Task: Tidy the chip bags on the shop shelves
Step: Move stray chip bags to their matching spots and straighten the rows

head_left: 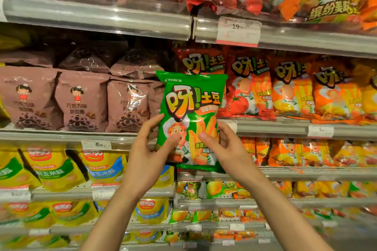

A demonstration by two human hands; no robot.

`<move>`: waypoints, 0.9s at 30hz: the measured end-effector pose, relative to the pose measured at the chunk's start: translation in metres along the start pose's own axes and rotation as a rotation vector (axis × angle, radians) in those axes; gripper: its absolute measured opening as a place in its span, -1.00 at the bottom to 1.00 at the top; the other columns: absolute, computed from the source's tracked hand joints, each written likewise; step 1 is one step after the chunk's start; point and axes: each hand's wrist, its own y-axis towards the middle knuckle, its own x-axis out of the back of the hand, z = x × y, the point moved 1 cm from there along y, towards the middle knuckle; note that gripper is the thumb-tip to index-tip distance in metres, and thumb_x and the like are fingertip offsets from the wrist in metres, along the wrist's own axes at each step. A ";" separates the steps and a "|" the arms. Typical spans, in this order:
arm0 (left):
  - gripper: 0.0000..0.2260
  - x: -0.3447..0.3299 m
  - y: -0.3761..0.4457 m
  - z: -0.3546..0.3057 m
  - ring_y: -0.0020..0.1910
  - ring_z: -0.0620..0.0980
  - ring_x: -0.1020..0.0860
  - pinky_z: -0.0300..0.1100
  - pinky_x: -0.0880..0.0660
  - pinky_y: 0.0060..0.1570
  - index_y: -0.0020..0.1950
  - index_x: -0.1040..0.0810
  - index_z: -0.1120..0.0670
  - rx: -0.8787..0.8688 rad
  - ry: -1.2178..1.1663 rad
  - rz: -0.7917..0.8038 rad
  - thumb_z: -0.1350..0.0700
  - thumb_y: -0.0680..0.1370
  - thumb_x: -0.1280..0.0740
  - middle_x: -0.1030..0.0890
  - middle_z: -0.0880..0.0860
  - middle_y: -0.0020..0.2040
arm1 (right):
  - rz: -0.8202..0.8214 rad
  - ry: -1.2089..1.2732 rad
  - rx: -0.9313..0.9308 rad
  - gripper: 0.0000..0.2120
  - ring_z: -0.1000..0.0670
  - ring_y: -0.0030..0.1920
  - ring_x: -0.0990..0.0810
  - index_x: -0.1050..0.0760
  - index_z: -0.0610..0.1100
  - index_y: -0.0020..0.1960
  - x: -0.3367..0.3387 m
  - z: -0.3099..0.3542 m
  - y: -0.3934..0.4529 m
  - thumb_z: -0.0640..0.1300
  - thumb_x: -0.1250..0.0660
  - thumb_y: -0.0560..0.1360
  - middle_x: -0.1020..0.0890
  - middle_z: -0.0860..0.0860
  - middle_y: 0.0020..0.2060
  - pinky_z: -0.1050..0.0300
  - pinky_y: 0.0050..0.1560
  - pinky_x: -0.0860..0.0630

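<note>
A green chip bag (pixel 189 106) with big orange lettering stands upright in front of the middle shelf. Both hands grip its lower half. My left hand (pixel 151 144) clasps the left edge, thumb on the front. My right hand (pixel 222 144) clasps the right edge, thumb also on the front. Behind the bag stand red chip bags (pixel 248 85) and orange chip bags (pixel 293 89) of the same brand in a row on the shelf (pixel 271 128).
Brown chocolate-ring bags (pixel 79 100) fill the middle shelf's left part. Yellow bags (pixel 59 169) sit one shelf below, left. More orange bags (pixel 293 153) lie below right. A price tag (pixel 237 30) hangs on the upper shelf rail, with large bags above it.
</note>
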 end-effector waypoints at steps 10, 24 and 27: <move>-0.51 -0.087 -0.035 0.023 0.23 -0.12 -0.59 -0.23 -0.54 0.14 0.39 -0.46 -0.02 0.166 -0.118 0.140 0.00 0.47 -0.43 -0.65 -0.10 0.21 | -0.100 0.095 -0.163 -0.66 0.37 0.06 -0.62 -0.48 0.23 0.20 0.075 -0.045 -0.066 0.04 -0.42 0.46 -0.69 0.35 0.03 0.45 0.03 -0.53; -0.39 -0.368 -0.082 0.003 0.15 -0.06 -0.64 0.09 -0.58 0.15 0.35 -0.43 -0.23 0.239 0.026 0.429 -0.37 0.35 -0.43 -0.66 -0.12 0.17 | -0.351 0.277 -0.192 -0.62 0.19 0.21 -0.63 -0.53 -0.02 0.33 0.326 -0.118 -0.172 -0.02 -0.37 0.52 -0.71 0.17 0.14 0.39 0.09 -0.53; -0.40 -0.451 -0.093 -0.006 0.12 -0.06 -0.65 0.11 -0.57 0.16 0.30 -0.47 -0.23 0.240 0.040 0.502 -0.42 0.34 -0.42 -0.67 -0.11 0.13 | -0.471 0.273 -0.203 -0.58 0.20 0.25 -0.61 -0.51 -0.02 0.37 0.395 -0.136 -0.202 0.02 -0.38 0.52 -0.69 0.16 0.19 0.35 0.18 -0.50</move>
